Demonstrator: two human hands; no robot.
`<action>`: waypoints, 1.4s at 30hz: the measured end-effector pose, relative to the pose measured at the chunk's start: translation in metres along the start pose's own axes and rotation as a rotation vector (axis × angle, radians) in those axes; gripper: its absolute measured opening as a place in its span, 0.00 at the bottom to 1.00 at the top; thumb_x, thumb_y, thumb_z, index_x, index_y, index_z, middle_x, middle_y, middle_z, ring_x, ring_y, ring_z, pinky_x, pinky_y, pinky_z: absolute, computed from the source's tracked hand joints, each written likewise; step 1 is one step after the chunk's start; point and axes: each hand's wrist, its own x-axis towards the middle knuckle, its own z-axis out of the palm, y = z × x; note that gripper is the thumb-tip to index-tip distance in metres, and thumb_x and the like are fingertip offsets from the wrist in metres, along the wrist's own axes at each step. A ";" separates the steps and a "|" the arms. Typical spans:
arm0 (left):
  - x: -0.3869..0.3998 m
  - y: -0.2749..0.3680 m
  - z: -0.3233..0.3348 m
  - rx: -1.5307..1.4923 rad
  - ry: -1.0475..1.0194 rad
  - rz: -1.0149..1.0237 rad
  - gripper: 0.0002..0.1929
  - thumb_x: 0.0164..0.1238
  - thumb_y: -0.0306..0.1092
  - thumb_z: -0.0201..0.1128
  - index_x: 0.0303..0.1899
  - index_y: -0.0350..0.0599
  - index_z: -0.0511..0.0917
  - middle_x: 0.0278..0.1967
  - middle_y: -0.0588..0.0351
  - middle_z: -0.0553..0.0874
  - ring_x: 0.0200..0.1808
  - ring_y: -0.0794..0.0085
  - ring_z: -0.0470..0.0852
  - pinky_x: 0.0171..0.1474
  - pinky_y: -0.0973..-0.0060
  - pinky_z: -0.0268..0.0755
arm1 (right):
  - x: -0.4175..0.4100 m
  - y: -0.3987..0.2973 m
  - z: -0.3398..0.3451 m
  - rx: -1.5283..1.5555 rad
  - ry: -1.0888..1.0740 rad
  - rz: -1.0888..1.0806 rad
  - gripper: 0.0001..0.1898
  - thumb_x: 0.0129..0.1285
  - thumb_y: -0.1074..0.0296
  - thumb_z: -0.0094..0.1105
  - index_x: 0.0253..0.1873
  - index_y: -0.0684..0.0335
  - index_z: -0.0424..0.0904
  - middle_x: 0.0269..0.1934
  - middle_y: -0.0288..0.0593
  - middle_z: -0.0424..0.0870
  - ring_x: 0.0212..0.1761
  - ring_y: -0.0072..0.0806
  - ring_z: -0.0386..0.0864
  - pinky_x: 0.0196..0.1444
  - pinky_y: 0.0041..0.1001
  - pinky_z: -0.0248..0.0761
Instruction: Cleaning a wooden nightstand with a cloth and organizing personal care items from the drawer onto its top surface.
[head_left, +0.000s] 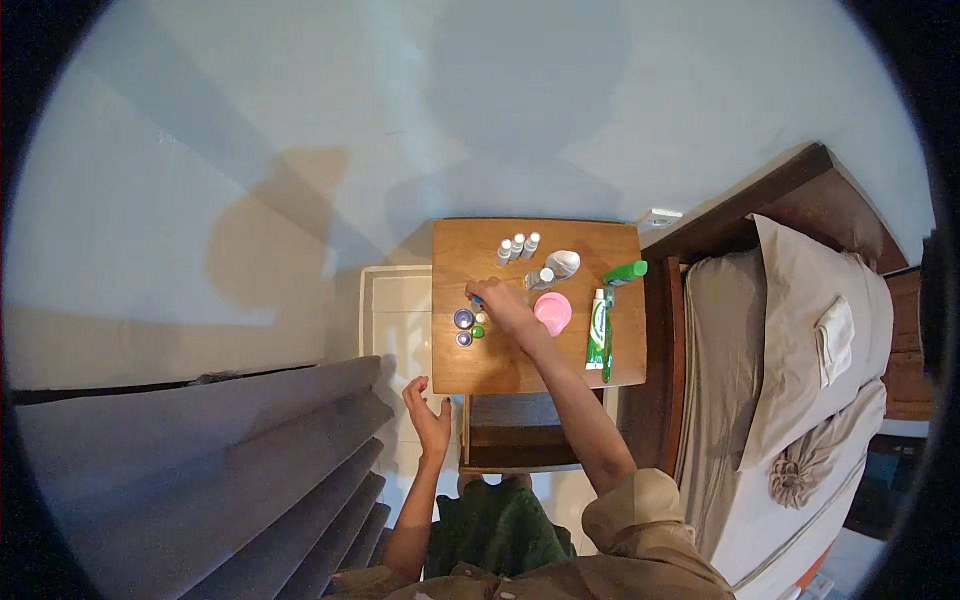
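Observation:
Over the left part of a wooden nightstand (517, 371), my right hand (491, 296) has its fingers on a small blue-topped item (477, 299). Just below it sit two round dark-lidded jars (463, 319), a green cap (478, 331) and a small white-topped item (481, 318). My left hand (430, 420) hangs off the nightstand's front left corner, fingers apart, holding nothing. Behind my right hand stand three small white-capped bottles (517, 246). Right of it are a clear bottle (540, 280), a white rounded container (563, 263), a pink bowl (553, 313), a toothpaste tube (597, 330), a green toothbrush (607, 345) and a green bottle (625, 274).
An open drawer (517, 457) juts out below the nightstand's front. A bed with a beige pillow (802, 300) and a wooden frame stands at the right. Grey curtains (225, 465) hang at the left, and a wall with a socket (663, 218) rises behind.

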 end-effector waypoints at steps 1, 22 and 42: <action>-0.001 -0.002 0.000 0.001 -0.006 -0.021 0.30 0.48 0.16 0.64 0.56 0.42 0.67 0.53 0.48 0.70 0.56 0.56 0.71 0.56 0.62 0.65 | -0.001 -0.001 0.000 0.002 0.027 -0.027 0.08 0.62 0.74 0.50 0.45 0.58 0.74 0.38 0.51 0.81 0.44 0.47 0.79 0.43 0.41 0.71; -0.007 0.005 0.006 -0.004 -0.023 0.016 0.30 0.46 0.14 0.64 0.56 0.42 0.68 0.50 0.48 0.70 0.53 0.57 0.71 0.57 0.64 0.64 | -0.004 -0.001 0.012 0.039 0.045 -0.094 0.08 0.56 0.77 0.53 0.41 0.63 0.76 0.38 0.49 0.83 0.44 0.45 0.80 0.47 0.36 0.73; -0.005 0.015 0.013 0.010 -0.109 0.018 0.24 0.51 0.15 0.60 0.53 0.39 0.69 0.50 0.47 0.72 0.53 0.55 0.73 0.57 0.63 0.66 | -0.023 0.000 0.007 0.170 0.282 -0.086 0.08 0.59 0.75 0.51 0.43 0.64 0.76 0.40 0.50 0.79 0.47 0.46 0.78 0.48 0.39 0.73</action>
